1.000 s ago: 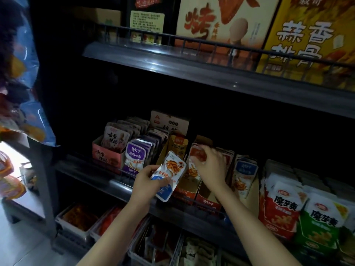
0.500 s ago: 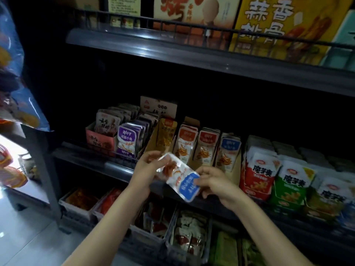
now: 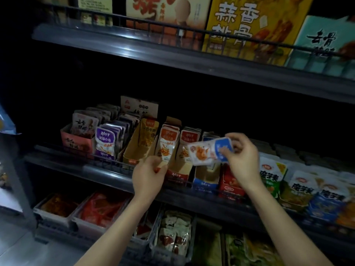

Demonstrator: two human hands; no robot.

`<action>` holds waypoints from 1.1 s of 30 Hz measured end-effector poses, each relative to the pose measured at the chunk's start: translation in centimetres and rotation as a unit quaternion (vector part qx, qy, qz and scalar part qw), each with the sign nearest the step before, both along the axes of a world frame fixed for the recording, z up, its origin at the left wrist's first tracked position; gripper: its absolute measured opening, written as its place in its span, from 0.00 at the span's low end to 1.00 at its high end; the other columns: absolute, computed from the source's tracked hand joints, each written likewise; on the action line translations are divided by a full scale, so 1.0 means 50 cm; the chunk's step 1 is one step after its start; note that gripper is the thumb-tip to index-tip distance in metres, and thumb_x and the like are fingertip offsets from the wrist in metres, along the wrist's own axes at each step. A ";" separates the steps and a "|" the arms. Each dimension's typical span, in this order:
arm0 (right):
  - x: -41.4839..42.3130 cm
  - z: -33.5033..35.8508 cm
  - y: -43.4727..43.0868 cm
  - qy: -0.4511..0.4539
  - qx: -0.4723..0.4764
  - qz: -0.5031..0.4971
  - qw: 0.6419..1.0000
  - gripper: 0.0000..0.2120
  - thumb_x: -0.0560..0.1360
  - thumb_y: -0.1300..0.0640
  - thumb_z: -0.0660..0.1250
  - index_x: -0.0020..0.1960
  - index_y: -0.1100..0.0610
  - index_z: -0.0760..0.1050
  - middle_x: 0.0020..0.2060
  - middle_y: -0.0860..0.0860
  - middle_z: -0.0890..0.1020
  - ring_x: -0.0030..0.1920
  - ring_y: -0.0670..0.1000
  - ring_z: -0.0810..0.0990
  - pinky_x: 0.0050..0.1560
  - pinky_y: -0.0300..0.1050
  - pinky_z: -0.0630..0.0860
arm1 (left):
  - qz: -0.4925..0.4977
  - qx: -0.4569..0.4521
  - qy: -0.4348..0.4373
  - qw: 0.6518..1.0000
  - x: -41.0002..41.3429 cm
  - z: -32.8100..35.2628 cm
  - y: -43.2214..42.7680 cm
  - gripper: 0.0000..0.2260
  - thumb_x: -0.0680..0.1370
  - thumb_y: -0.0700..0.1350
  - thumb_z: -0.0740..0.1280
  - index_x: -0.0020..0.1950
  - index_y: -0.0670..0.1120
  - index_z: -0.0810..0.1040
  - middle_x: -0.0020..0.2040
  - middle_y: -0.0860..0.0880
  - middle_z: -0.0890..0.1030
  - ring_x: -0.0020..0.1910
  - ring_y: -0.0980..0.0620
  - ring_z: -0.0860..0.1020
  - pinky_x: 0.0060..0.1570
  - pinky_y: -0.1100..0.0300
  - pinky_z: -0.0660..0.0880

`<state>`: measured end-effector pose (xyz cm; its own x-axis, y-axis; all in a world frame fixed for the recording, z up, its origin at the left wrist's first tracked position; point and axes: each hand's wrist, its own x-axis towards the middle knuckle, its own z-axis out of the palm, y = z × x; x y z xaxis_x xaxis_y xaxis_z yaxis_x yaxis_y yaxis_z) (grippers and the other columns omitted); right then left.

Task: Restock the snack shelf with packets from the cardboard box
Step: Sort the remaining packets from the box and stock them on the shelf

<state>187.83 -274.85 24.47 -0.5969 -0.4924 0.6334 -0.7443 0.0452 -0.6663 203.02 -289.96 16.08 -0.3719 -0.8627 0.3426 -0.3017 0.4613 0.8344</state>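
In front of the middle snack shelf (image 3: 107, 170), both bare forearms reach up from the bottom of the view. The left hand (image 3: 148, 176) curls against the front of an orange-labelled display carton (image 3: 173, 174); whether its fingers pinch anything cannot be told. The right hand (image 3: 243, 156) pinches a white-and-blue packet (image 3: 210, 152) by its blue end, held sideways just above the blue-fronted carton (image 3: 205, 182). Behind stand rows of upright packets: purple ones (image 3: 105, 141) to the left, red and green bags (image 3: 272, 173) to the right. Farther up, large boxes (image 3: 249, 25) line the top shelf.
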 end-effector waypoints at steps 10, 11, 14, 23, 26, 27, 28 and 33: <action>-0.125 -0.001 -0.099 0.265 0.239 -0.070 0.932 0.16 0.75 0.63 0.67 0.62 0.56 0.77 0.54 0.55 0.82 0.52 0.55 0.81 0.46 0.48 0.76 | 0.099 -0.110 -0.161 0.976 -0.073 -0.052 -0.029 0.35 0.68 0.59 0.74 0.65 0.37 0.73 0.63 0.33 0.74 0.66 0.32 0.71 0.66 0.38 0.65; -0.127 -0.008 -0.106 0.262 0.254 -0.072 0.928 0.17 0.75 0.62 0.67 0.63 0.55 0.76 0.55 0.54 0.82 0.51 0.54 0.81 0.46 0.47 0.75 | 0.101 -0.102 -0.158 0.977 -0.077 -0.055 -0.028 0.36 0.69 0.59 0.74 0.67 0.36 0.72 0.65 0.33 0.73 0.67 0.33 0.69 0.67 0.39 0.64; -0.142 -0.028 -0.121 0.248 0.318 -0.098 0.910 0.19 0.77 0.59 0.65 0.67 0.52 0.72 0.59 0.53 0.80 0.56 0.53 0.79 0.49 0.44 0.73 | 0.112 -0.093 -0.136 0.980 -0.082 -0.067 -0.032 0.38 0.68 0.58 0.75 0.69 0.35 0.70 0.66 0.34 0.72 0.67 0.34 0.69 0.68 0.40 0.65; -0.155 -0.045 -0.145 0.337 0.412 -0.180 0.828 0.12 0.74 0.64 0.65 0.56 0.53 0.77 0.46 0.52 0.82 0.48 0.55 0.80 0.52 0.45 0.68 | 0.097 -0.101 -0.114 0.984 -0.070 -0.094 -0.037 0.40 0.71 0.64 0.68 0.70 0.34 0.68 0.69 0.35 0.71 0.69 0.36 0.68 0.69 0.42 0.65; -0.155 -0.040 -0.156 0.334 0.424 -0.225 0.811 0.08 0.74 0.64 0.65 0.51 0.55 0.77 0.43 0.54 0.82 0.48 0.57 0.79 0.62 0.50 0.63 | 0.099 -0.115 -0.115 0.982 -0.067 -0.103 -0.035 0.42 0.72 0.69 0.57 0.68 0.33 0.71 0.67 0.35 0.72 0.68 0.36 0.70 0.67 0.42 0.66; -0.153 -0.040 -0.160 0.336 0.432 -0.237 0.803 0.07 0.73 0.64 0.65 0.49 0.55 0.77 0.43 0.55 0.81 0.48 0.58 0.78 0.64 0.52 0.62 | 0.100 -0.124 -0.113 0.981 -0.066 -0.105 -0.035 0.42 0.72 0.69 0.55 0.67 0.33 0.71 0.66 0.35 0.73 0.67 0.36 0.71 0.67 0.42 0.67; -0.153 -0.044 -0.165 0.336 0.433 -0.247 0.800 0.08 0.72 0.66 0.65 0.48 0.56 0.77 0.43 0.56 0.81 0.49 0.58 0.78 0.64 0.53 0.61 | 0.100 -0.129 -0.112 0.980 -0.066 -0.107 -0.035 0.43 0.72 0.69 0.54 0.66 0.32 0.72 0.66 0.34 0.74 0.67 0.36 0.71 0.67 0.42 0.66; -0.156 -0.052 -0.185 0.339 0.389 -0.271 0.812 0.13 0.65 0.73 0.65 0.46 0.62 0.77 0.45 0.63 0.78 0.52 0.62 0.75 0.62 0.56 0.65 | 0.103 -0.141 -0.131 0.976 -0.066 -0.112 -0.035 0.42 0.74 0.69 0.52 0.66 0.32 0.72 0.67 0.35 0.73 0.67 0.37 0.71 0.68 0.44 0.64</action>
